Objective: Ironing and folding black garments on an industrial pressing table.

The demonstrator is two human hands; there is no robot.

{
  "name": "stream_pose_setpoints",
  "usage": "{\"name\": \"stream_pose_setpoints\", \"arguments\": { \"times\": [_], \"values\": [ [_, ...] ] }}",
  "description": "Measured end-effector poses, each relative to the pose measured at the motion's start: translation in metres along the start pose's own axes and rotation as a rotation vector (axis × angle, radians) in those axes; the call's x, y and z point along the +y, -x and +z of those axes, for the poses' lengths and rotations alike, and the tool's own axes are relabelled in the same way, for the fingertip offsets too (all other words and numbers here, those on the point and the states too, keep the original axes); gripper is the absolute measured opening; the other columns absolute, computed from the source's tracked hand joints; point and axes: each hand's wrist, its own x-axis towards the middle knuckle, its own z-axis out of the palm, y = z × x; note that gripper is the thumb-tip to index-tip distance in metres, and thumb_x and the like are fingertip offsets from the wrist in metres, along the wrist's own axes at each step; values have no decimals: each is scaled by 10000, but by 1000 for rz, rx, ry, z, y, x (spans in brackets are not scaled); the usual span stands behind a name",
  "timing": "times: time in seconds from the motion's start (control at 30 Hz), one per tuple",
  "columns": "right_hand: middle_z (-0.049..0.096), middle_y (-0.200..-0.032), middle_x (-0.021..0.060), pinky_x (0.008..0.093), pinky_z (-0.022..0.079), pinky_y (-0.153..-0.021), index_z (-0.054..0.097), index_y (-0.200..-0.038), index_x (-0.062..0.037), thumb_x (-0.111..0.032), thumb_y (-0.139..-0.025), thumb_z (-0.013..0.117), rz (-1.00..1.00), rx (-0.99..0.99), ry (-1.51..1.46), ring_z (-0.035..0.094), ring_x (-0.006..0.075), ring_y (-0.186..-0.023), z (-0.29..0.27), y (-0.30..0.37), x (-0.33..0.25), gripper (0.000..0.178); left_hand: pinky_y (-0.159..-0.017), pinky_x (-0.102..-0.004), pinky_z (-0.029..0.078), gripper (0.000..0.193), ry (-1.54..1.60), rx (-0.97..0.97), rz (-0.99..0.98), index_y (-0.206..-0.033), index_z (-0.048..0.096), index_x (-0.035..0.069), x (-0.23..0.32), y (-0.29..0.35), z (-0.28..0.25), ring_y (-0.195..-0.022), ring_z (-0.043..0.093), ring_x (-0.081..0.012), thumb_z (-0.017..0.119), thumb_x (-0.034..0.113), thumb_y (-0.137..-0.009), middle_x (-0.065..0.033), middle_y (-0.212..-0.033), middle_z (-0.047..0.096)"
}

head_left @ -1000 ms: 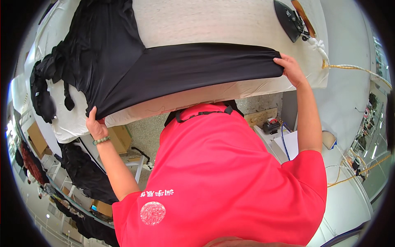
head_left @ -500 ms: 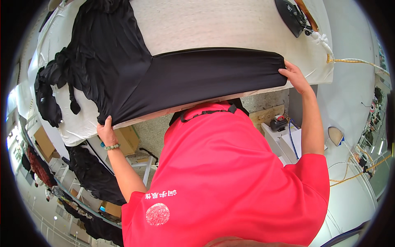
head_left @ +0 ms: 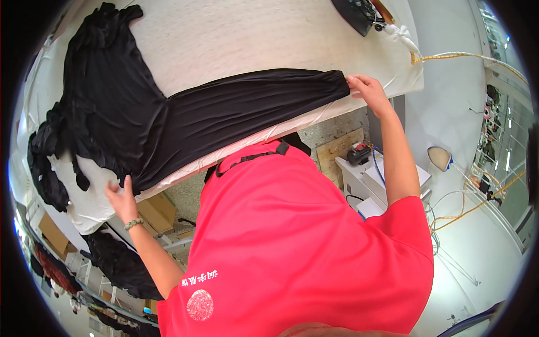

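A black garment [head_left: 115,84] is spread over the padded white table, its long sleeve [head_left: 241,106] stretching right along the near edge. Soft creases run lengthwise through the sleeve. At the garment's lower left corner is my left hand [head_left: 122,201], thumb and fingers spread, with a bead bracelet at the wrist. My right hand [head_left: 369,94] is by the sleeve's cuff end [head_left: 339,84]. Its thumb and fingers are parted, and the tips are at or just touching the cloth. Bunched black cloth [head_left: 48,163] lies at the table's left edge.
On the far right of the white table [head_left: 236,39] sits an iron [head_left: 356,14], its wrapped hose [head_left: 449,56] trailing off right. Below the table are a cardboard box [head_left: 159,212], a small motor [head_left: 359,154] and white cabinets [head_left: 365,180]. More black cloth [head_left: 120,264] hangs at lower left.
Both hands have loosened from the garment, and the taut sleeve has slackened into creases. My left hand's fingers have spread. The view has shifted, with the table sitting farther left.
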Motion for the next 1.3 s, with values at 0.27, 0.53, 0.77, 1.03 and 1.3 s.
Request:
{"name": "stream_pose_setpoints", "arguments": {
  "times": [0.27, 0.53, 0.77, 1.03, 1.3],
  "values": [
    [718, -1067, 75, 368, 566, -753, 699, -1077, -137, -211, -961, 680, -698, 432, 512, 716, 246, -918, 44, -14, -55, 139, -947, -383, 529, 223, -62, -176, 1025, -1146, 694, 50, 201, -6, 65, -1080, 671, -307, 693, 31, -924, -114, -1166, 702],
    [663, -931, 45, 380, 552, -694, 662, -1053, -125, -168, -926, 715, -846, 333, 828, 687, 260, -807, 38, 3, -15, 144, -921, -399, 514, 240, -252, -419, 1299, -1050, 643, 63, 226, -38, 121, -993, 649, -311, 741, 56, -831, -107, -1025, 661],
    [649, -932, 27, 390, 542, -749, 659, -1023, -131, -173, -897, 742, -535, 207, 786, 672, 257, -856, 23, -1, -26, 157, -865, -412, 500, 186, -336, -494, 1309, -967, 638, 66, 237, -52, 121, -920, 625, -317, 758, 90, -826, -95, -935, 637],
    [656, -909, 45, 395, 536, -753, 651, -983, -109, -179, -891, 742, -742, 244, 854, 669, 274, -865, 20, -8, -31, 146, -842, -401, 488, 186, -364, -471, 1275, -902, 638, 85, 239, -55, 114, -896, 620, -292, 785, 133, -800, -71, -892, 633],
    [729, -963, 88, 400, 542, -786, 667, -1011, -88, -187, -906, 720, -478, 165, 647, 696, 297, -912, 6, -30, -35, 154, -814, -403, 471, 163, -310, -541, 1197, -868, 641, 68, 240, -62, 115, -847, 608, -312, 779, 149, -837, -87, -847, 632]
  ]
}}
